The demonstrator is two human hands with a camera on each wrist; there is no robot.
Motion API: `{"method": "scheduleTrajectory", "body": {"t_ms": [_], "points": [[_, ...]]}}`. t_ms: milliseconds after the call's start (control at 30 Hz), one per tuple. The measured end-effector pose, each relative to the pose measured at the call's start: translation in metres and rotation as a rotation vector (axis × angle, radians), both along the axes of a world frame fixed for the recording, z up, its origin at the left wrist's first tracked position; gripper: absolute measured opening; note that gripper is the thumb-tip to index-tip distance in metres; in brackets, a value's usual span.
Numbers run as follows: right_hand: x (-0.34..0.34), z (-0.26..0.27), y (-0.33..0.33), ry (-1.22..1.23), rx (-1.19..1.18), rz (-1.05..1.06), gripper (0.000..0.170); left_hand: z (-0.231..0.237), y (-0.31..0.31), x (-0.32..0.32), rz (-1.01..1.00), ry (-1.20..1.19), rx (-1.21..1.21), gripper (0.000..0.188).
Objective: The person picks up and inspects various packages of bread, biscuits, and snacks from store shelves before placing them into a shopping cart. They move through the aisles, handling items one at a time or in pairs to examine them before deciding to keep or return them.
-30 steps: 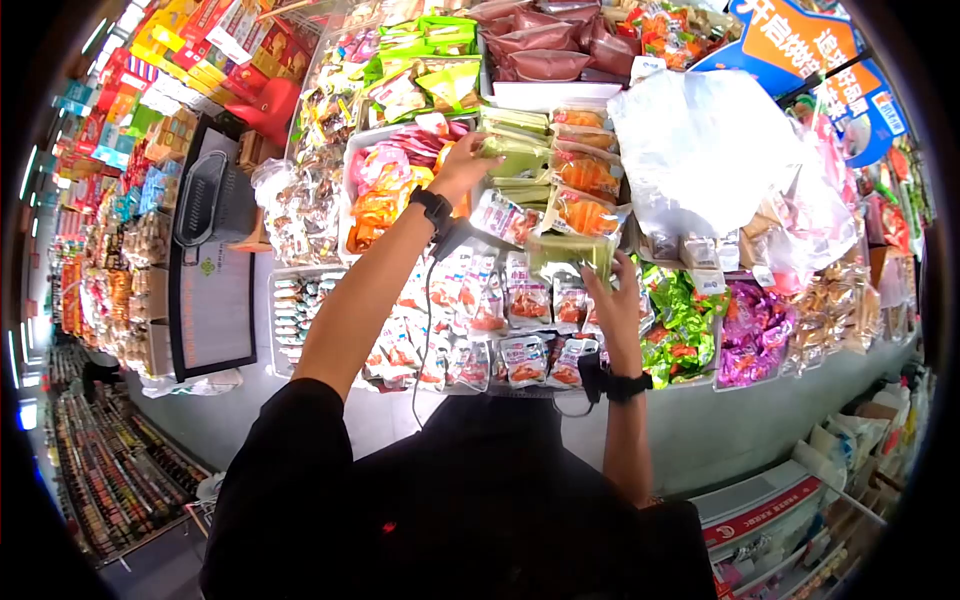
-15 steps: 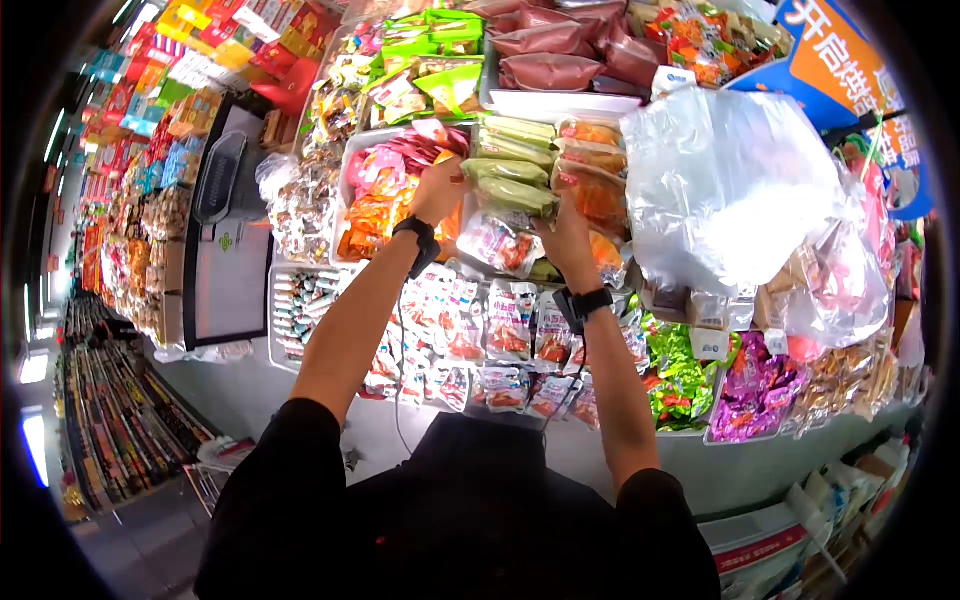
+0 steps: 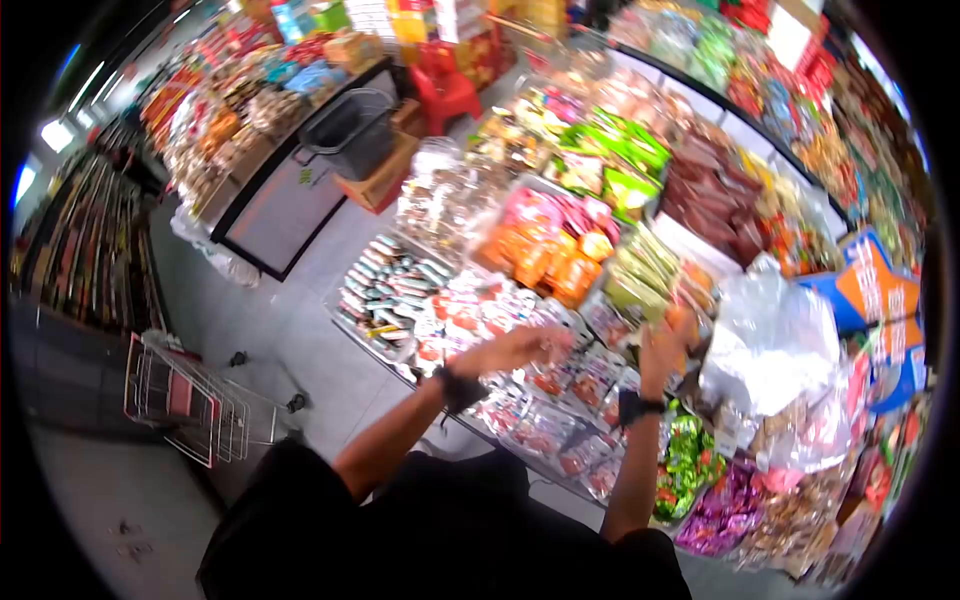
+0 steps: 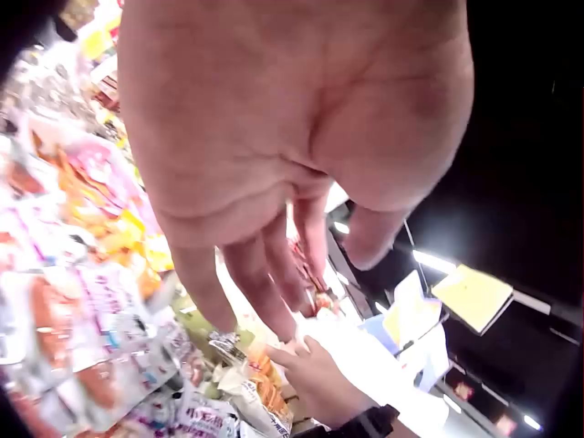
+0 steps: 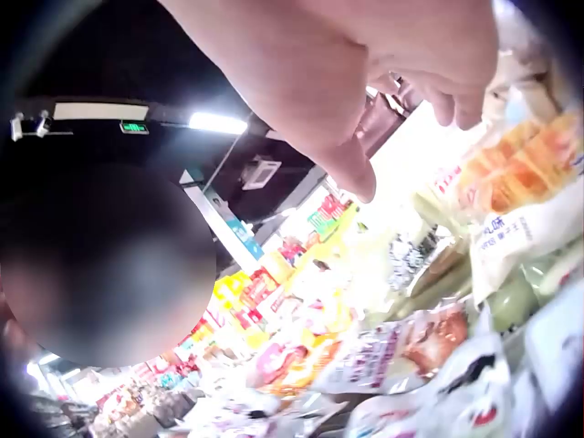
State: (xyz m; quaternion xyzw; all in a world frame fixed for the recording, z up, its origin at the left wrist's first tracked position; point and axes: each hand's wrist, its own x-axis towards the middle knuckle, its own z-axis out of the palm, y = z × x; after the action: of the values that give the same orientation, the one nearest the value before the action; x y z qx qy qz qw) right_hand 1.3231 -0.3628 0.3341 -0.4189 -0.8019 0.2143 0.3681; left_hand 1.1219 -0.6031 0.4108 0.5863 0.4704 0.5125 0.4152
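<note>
My left hand (image 3: pixel 515 348) hovers, fingers extended and blurred, over white snack packets (image 3: pixel 535 420). Its palm (image 4: pixel 292 119) fills the top of the left wrist view with nothing in it. Over the near end of the bread packets (image 3: pixel 697 285), my right hand (image 3: pixel 662 348) hangs with loosely bent fingers. In the right wrist view this hand (image 5: pixel 338 82) has thumb and fingers apart, holding nothing; an orange-filled packet (image 5: pixel 525 173) lies below it. Long green packets (image 3: pixel 638 270) are stacked in a row just beyond, beside orange ones (image 3: pixel 545 262).
A clear plastic bag (image 3: pixel 770 340) covers goods right of my right hand. Green-wrapped (image 3: pixel 688 460) and purple-wrapped (image 3: pixel 728 510) sweets line the near right edge. A shopping cart (image 3: pixel 215 415) stands on the floor at left; a dark basket (image 3: pixel 352 135) and red stool (image 3: pixel 445 95) are behind.
The head view has swung left. Both hands held a green packet at the green row half a second ago; now they have let go, the left drawn back toward the near side.
</note>
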Motion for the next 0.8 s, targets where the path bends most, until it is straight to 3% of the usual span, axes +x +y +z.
{"method": "scheduleTrajectory", "body": {"t_ms": [33,67,100,133,167,233,267,300,400,433,467,533,567,633,800], "points": [[0.009,0.011,-0.014,0.001,0.018,0.045,0.088,0.031,-0.052,0.004,0.085,-0.026,-0.167,0.031],[0.013,0.024,-0.042,0.016,-0.107,-0.011,0.088,0.018,-0.094,0.002,0.155,-0.156,-0.330,0.029],[0.017,0.041,-0.074,0.152,-0.145,0.090,0.086,0.008,-0.142,0.000,0.279,-0.335,-0.338,0.027],[0.029,0.021,-0.095,0.320,-0.304,0.110,0.083,-0.005,-0.190,-0.004,0.399,-0.293,-0.307,0.028],[0.025,0.063,-0.141,0.286,-0.476,0.109,0.080,0.000,-0.234,-0.010,0.486,-0.299,-0.253,0.026],[0.021,0.055,-0.200,0.279,-0.465,0.098,0.075,-0.046,-0.339,-0.020,0.749,-0.193,-0.365,0.024],[0.018,0.049,-0.230,0.226,-0.382,0.184,0.072,-0.037,-0.378,-0.020,0.879,-0.082,-0.510,0.025],[0.003,0.049,-0.255,0.184,-0.284,0.273,0.070,-0.066,-0.422,-0.021,0.999,-0.045,-0.531,0.026],[-0.076,0.080,-0.363,0.208,-0.670,0.349,0.064,-0.091,-0.522,-0.028,1.156,-0.096,-0.587,0.026],[-0.099,0.076,-0.395,0.111,-0.535,0.486,0.062,-0.097,-0.544,-0.028,1.211,-0.153,-0.587,0.026],[-0.120,0.066,-0.422,0.171,-0.664,0.626,0.063,-0.099,-0.560,-0.029,1.228,-0.177,-0.581,0.026],[-0.160,0.087,-0.476,-0.061,-0.516,0.850,0.060,-0.092,-0.586,-0.039,1.359,-0.175,-0.560,0.026],[-0.177,0.093,-0.498,-0.063,-0.437,1.007,0.055,-0.088,-0.597,-0.042,1.370,-0.178,-0.559,0.026],[-0.208,0.127,-0.531,-0.261,-0.284,1.276,0.048,-0.084,-0.605,-0.050,1.445,-0.326,-0.373,0.028],[-0.283,0.114,-0.580,-0.347,-0.238,1.508,0.039,-0.103,-0.621,-0.064,1.558,-0.446,-0.311,0.025]]}}
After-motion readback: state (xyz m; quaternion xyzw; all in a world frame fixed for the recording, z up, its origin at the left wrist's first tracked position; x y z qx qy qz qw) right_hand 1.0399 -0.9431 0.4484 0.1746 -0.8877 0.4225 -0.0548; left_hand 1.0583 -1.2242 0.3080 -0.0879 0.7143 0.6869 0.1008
